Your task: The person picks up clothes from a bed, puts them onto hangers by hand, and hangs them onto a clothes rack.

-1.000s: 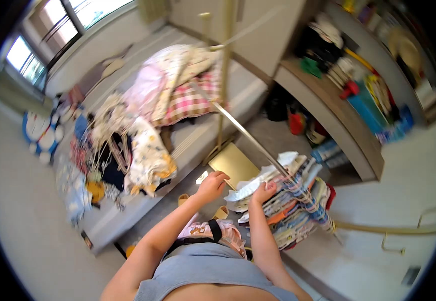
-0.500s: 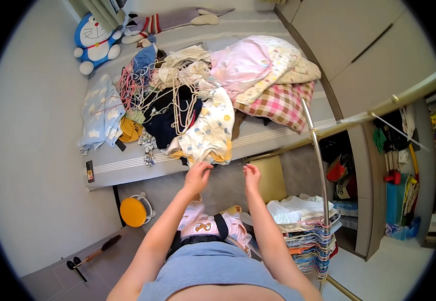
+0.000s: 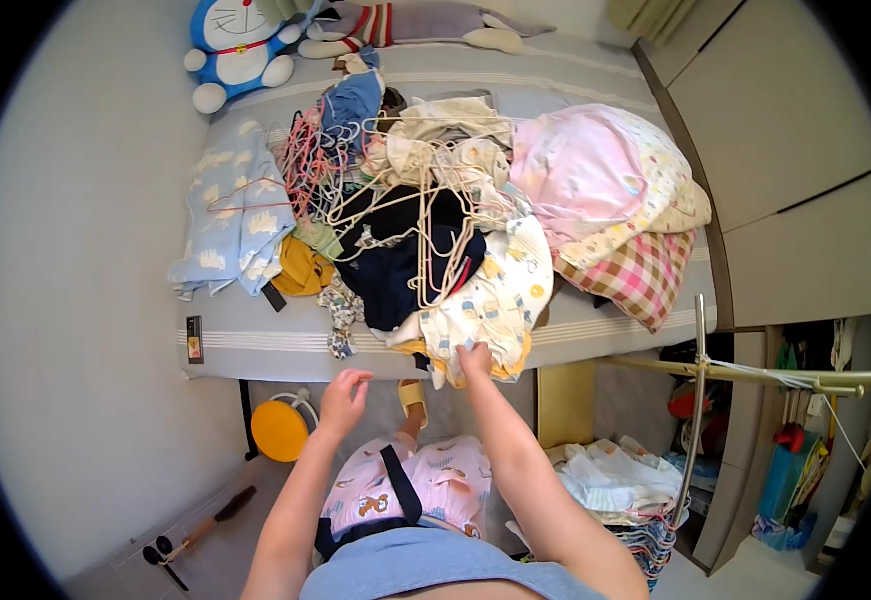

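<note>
My right hand (image 3: 475, 362) is at the bed's near edge, its fingers pinched on the lower part of a white printed garment (image 3: 500, 295) with yellow trim. My left hand (image 3: 345, 400) hangs in the air just short of the bed, fingers loosely bent and apart, holding nothing. Beside the white garment lies a dark navy garment (image 3: 395, 285), with cream hangers (image 3: 423, 250) tangled on top. Pink hangers (image 3: 310, 165) are heaped farther left.
A pink blanket (image 3: 575, 165) and a checked pillow (image 3: 645, 275) lie on the bed's right side. A phone (image 3: 194, 340) rests at its left edge. An orange-topped stool (image 3: 278, 430) stands on the floor. Clothes on hangers (image 3: 620, 480) hang right, by a metal rail (image 3: 693, 420).
I have come closer to the bed, and the view has shifted. My right hand has moved from empty air onto the white printed garment. The left hand remains empty.
</note>
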Available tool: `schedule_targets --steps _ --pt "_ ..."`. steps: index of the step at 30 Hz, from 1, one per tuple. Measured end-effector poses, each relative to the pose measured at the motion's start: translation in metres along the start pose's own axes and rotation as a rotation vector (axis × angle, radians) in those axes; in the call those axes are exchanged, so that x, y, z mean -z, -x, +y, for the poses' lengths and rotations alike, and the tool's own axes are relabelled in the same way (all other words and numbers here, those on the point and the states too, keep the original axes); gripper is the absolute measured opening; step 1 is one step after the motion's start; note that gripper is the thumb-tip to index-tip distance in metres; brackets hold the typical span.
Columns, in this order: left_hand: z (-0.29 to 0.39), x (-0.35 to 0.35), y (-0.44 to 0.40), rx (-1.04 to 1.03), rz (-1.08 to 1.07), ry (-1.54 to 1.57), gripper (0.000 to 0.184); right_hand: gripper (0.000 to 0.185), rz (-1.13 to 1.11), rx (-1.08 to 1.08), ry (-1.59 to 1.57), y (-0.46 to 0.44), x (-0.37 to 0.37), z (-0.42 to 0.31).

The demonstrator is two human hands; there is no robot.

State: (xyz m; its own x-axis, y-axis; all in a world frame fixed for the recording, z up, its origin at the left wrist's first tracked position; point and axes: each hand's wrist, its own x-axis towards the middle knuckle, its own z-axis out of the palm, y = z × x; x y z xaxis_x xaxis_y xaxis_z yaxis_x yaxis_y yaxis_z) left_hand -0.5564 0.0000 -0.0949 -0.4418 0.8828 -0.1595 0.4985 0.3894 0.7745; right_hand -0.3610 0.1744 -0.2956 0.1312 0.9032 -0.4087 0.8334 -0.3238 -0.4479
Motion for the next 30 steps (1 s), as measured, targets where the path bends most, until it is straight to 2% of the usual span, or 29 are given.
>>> schedule_targets --steps 2,3,6,7,8,10,11,14,15,18,19,20,21,24,25,28,29,30 --pt "-0.009 0.006 -0.001 0.023 0.004 0.023 0.017 0.043 -0.292 -0.079 -0.019 -0.003 0.003 -0.005" --pt "-0.019 0.001 0.001 0.037 0.008 0.041 0.018 0.034 -0.280 0.016 -0.083 0.000 -0.003 -0.008" --pt "-0.028 -0.002 -0.004 0.094 -0.001 0.103 0.025 0.020 -0.430 -0.004 -0.767 0.026 -0.012 -0.039" --pt "-0.027 -0.005 -0.006 0.111 0.000 0.137 0.030 0.013 -0.504 -0.188 -0.938 0.059 0.030 -0.086" --pt "-0.024 -0.010 -0.008 0.126 0.003 0.172 0.034 0.010 -0.624 -0.137 -1.134 0.061 0.024 -0.086" --pt "-0.021 -0.027 -0.015 0.003 0.196 0.085 0.042 0.008 -0.772 -0.201 -1.471 0.085 0.051 -0.112" --pt "-0.015 -0.028 -0.020 -0.057 0.291 0.037 0.046 0.009 -0.811 -0.205 -1.496 0.099 0.069 -0.128" --pt "0.013 -0.010 -0.033 -0.060 0.231 0.256 0.050 0.012 -0.916 -0.198 -1.569 0.139 0.117 -0.169" --pt "0.017 -0.003 -0.038 -0.127 0.179 0.245 0.038 0.011 -0.941 -0.181 -1.588 0.148 0.128 -0.178" --pt "-0.014 -0.011 -0.055 -0.007 0.079 0.697 0.029 0.009 -0.977 -0.101 -1.652 0.152 0.148 -0.193" --pt "0.013 0.008 -0.058 -0.034 0.202 0.842 0.021 0.008 -0.967 -0.067 -1.669 0.147 0.155 -0.197" --pt "0.015 0.015 -0.066 0.122 0.294 1.099 0.017 0.008 -0.958 -0.037 -1.687 0.142 0.162 -0.202" --pt "0.019 0.027 -0.074 0.067 0.341 1.075 0.016 0.010 -0.938 -0.002 -1.622 0.140 0.176 -0.209" --pt "0.050 0.078 -0.090 -0.042 0.388 0.945 0.016 0.017 -0.764 0.183 -1.143 0.115 0.177 -0.204" --pt "0.068 0.094 -0.093 -0.061 0.376 0.924 0.015 0.045 -0.585 0.352 -0.933 0.115 0.178 -0.212" --pt "0.090 0.125 -0.103 -0.170 0.106 0.656 0.022 0.075 -0.189 1.210 -0.432 0.129 0.195 -0.243" --pt "0.093 0.128 -0.107 -0.143 0.014 0.707 0.022 0.090 -0.360 1.317 -0.427 0.128 0.192 -0.253" --pt "0.098 0.132 -0.111 -0.133 0.009 0.871 0.023 0.076 -0.357 1.396 -0.402 0.137 0.193 -0.265"
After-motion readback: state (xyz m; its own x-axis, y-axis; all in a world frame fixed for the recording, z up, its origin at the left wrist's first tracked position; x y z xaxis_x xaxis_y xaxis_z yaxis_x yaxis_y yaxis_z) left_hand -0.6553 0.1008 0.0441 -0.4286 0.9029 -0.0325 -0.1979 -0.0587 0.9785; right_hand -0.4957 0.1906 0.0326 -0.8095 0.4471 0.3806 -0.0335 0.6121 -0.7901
